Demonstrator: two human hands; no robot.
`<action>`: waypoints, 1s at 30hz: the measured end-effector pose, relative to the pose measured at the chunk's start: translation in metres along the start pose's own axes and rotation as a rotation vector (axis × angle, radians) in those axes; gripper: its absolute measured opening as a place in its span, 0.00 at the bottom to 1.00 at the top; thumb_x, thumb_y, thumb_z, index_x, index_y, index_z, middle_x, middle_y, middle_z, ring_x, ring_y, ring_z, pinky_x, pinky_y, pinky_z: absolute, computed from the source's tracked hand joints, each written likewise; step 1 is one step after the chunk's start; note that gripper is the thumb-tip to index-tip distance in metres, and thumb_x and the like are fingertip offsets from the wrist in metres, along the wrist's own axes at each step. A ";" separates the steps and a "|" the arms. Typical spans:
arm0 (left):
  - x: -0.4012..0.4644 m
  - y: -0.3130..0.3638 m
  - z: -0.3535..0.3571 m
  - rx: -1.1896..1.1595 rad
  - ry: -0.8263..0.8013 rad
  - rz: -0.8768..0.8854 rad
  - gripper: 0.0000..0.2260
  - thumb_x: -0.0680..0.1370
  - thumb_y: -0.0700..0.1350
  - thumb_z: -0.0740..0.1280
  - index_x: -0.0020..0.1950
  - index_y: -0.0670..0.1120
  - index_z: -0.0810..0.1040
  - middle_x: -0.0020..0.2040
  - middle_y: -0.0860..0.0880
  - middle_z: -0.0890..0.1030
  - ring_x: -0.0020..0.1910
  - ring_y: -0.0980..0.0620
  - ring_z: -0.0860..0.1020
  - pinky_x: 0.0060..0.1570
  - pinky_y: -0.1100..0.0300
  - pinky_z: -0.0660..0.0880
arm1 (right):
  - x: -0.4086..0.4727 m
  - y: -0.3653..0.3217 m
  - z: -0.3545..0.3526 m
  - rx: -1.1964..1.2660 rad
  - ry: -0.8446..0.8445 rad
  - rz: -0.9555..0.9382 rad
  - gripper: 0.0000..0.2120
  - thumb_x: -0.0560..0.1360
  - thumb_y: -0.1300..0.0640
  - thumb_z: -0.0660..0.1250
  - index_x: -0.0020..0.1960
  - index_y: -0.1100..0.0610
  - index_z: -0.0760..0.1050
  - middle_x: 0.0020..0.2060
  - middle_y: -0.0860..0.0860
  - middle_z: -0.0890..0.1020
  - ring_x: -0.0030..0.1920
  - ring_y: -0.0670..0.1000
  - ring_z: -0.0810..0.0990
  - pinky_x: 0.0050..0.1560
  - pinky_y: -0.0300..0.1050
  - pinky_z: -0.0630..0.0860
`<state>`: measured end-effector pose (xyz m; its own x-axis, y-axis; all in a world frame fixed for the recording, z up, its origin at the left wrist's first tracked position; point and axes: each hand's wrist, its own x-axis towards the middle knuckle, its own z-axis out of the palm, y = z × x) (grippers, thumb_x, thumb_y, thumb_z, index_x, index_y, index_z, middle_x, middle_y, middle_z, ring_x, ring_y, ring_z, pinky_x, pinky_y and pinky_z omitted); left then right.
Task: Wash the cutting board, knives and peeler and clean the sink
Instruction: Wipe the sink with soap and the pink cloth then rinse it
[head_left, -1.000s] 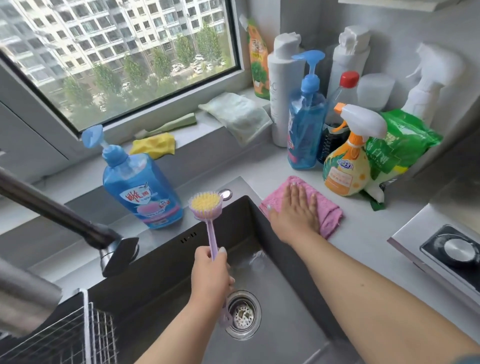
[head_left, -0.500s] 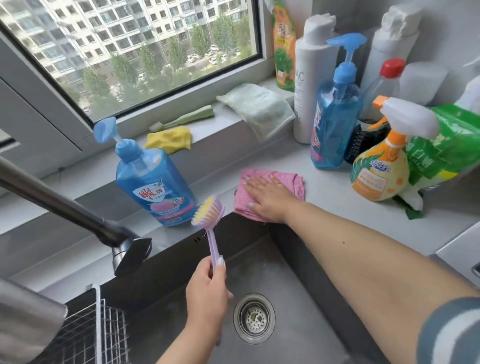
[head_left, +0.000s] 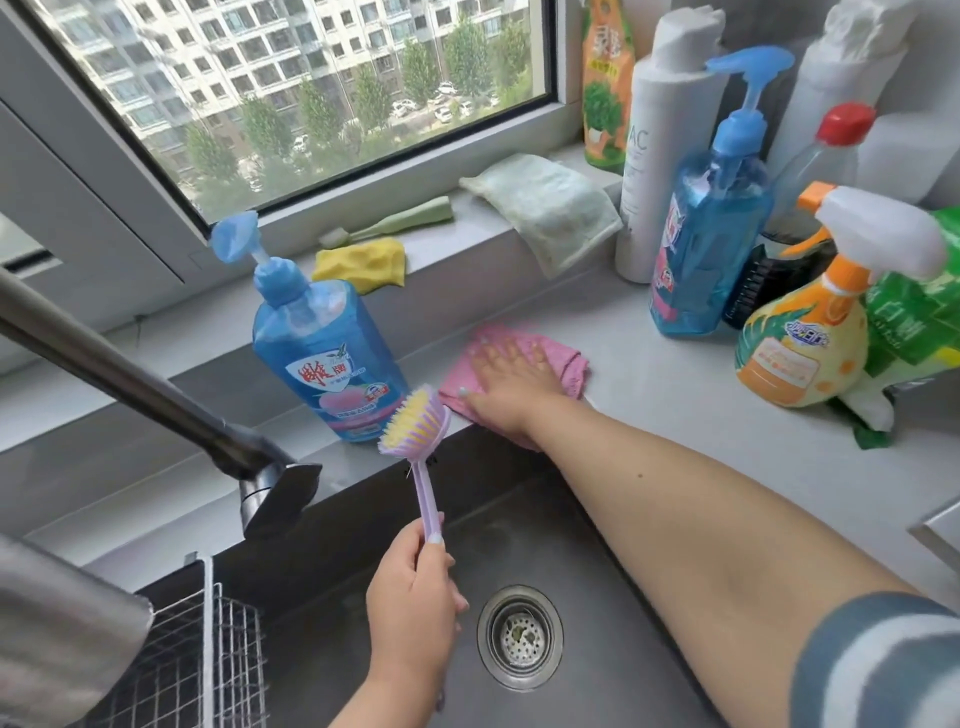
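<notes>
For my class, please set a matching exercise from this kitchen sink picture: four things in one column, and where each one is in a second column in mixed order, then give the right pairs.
Things
1. pink cloth
2. dish brush
3. yellow cloth
4. drain strainer

Places
A. in the floor of the sink
B. on the window ledge, behind the blue soap bottle
C. held up by its handle in the left hand
D. flat on the counter under the right hand

Pairs: 1-D, 2-C, 3-B, 4-A
</notes>
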<state>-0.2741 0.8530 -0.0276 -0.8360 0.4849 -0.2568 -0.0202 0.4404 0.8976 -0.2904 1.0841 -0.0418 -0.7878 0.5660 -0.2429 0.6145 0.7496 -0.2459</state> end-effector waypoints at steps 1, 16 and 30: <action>0.000 0.001 -0.001 -0.011 0.010 -0.003 0.12 0.80 0.39 0.59 0.45 0.53 0.79 0.28 0.51 0.74 0.24 0.49 0.71 0.24 0.57 0.68 | -0.003 -0.013 0.005 -0.046 -0.010 -0.066 0.33 0.79 0.37 0.45 0.79 0.50 0.42 0.78 0.48 0.43 0.78 0.52 0.41 0.75 0.57 0.37; 0.000 0.028 0.019 0.138 -0.039 0.031 0.08 0.78 0.43 0.62 0.41 0.48 0.78 0.37 0.50 0.80 0.37 0.53 0.75 0.39 0.56 0.70 | -0.060 0.059 -0.010 -0.006 -0.003 0.270 0.35 0.79 0.37 0.47 0.79 0.50 0.41 0.78 0.50 0.40 0.77 0.51 0.39 0.76 0.52 0.38; 0.038 0.080 0.149 -0.085 -0.444 -0.062 0.10 0.77 0.47 0.69 0.39 0.43 0.76 0.32 0.44 0.77 0.27 0.49 0.75 0.35 0.53 0.77 | -0.250 0.092 0.025 0.286 0.102 0.511 0.25 0.82 0.42 0.44 0.77 0.46 0.55 0.77 0.42 0.51 0.77 0.44 0.44 0.76 0.44 0.41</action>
<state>-0.2262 1.0192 -0.0191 -0.5157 0.7448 -0.4234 -0.1239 0.4242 0.8971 -0.0358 1.0023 -0.0272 -0.3802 0.8717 -0.3092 0.8931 0.2591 -0.3678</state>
